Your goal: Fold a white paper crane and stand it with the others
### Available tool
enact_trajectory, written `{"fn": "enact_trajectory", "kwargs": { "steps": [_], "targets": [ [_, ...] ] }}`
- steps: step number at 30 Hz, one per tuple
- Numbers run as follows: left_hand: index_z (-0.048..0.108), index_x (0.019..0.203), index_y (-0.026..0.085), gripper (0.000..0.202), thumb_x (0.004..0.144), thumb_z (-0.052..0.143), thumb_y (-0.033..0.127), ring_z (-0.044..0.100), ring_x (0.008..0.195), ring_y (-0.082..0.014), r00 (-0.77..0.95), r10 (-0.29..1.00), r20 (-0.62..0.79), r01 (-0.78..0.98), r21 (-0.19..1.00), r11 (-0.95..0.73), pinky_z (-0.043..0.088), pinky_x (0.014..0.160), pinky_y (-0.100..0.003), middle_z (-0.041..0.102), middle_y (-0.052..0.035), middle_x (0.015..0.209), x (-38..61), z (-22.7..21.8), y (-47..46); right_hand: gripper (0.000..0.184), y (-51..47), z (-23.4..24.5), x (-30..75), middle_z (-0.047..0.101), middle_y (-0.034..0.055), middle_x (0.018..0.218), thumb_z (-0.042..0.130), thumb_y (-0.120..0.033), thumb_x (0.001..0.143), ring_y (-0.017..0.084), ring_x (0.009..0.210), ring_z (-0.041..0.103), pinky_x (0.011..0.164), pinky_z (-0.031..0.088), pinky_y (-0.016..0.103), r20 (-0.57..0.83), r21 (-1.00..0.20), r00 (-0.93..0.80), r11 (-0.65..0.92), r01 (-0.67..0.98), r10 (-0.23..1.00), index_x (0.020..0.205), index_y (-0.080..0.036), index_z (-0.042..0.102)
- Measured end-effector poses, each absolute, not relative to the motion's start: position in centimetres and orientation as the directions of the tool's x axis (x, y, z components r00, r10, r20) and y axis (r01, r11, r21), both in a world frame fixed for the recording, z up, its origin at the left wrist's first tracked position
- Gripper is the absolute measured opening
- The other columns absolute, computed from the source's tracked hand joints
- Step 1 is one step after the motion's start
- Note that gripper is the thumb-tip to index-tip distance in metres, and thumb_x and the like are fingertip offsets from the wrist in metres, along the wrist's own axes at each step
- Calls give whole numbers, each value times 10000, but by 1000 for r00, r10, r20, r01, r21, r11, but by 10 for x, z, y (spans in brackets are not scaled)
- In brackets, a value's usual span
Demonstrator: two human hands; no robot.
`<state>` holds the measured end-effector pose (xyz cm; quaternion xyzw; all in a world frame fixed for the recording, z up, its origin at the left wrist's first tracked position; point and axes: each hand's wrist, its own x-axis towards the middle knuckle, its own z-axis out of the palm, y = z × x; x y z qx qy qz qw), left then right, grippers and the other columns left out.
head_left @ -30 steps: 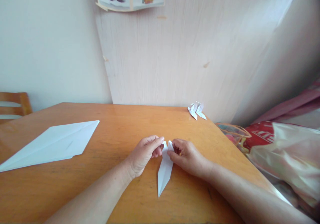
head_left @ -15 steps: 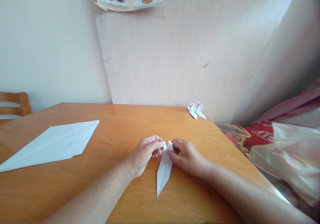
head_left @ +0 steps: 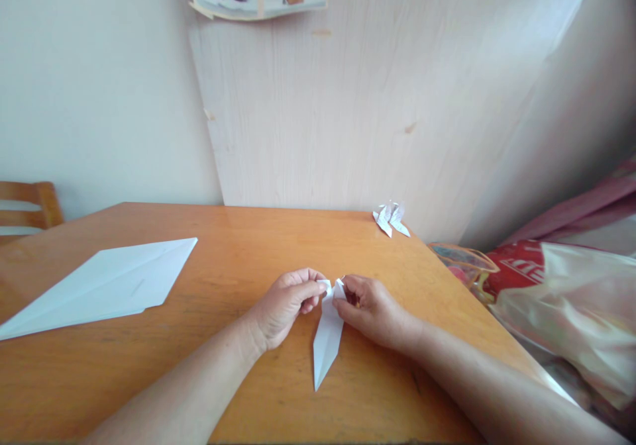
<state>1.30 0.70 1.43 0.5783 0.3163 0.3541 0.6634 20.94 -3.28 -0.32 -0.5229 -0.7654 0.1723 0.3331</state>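
Observation:
A narrow strip of folded white paper point(head_left: 328, 342) is held between my two hands over the table, its pointed end toward me. My left hand point(head_left: 288, 306) pinches the upper left tip between thumb and fingers. The upper right tip is gripped by my right hand point(head_left: 370, 309), whose thumb lies on the paper's face. A small gap parts the two tips at the top. The fingers of my right hand behind the paper are partly hidden.
On the left of the wooden table point(head_left: 238, 379) lie white paper sheets point(head_left: 114, 283). Small folded paper figures point(head_left: 391, 220) stand at the far right corner. Beyond the right edge are a white plastic bag point(head_left: 571, 312) and a red bag point(head_left: 519, 263). A chair point(head_left: 47, 205) stands far left.
Almost nothing differs. Both hands keep their hold, and the lower point of the folded paper has shifted very slightly to the right.

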Motion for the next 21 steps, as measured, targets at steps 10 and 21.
{"fn": "enact_trajectory", "kwargs": {
  "steps": [10,21],
  "targets": [
    [522,677,186,308,863,617,412,374,545,-106,501,865,22,-91,995,28,266,545,-267,477,36,582,13,13,8,154,-33,-1,210,514,-41,679,566,-188,853,105,604,462,549,317,238,316,-610,-236,387,691,919,719,-202,490],
    [520,746,178,321,896,640,436,365,564,-87,563,826,3,-140,986,92,266,557,-246,469,47,631,11,9,9,175,-34,-1,210,500,-43,668,556,-209,875,103,595,452,544,310,241,310,-610,-242,388,691,919,716,-203,482]
  ]
}}
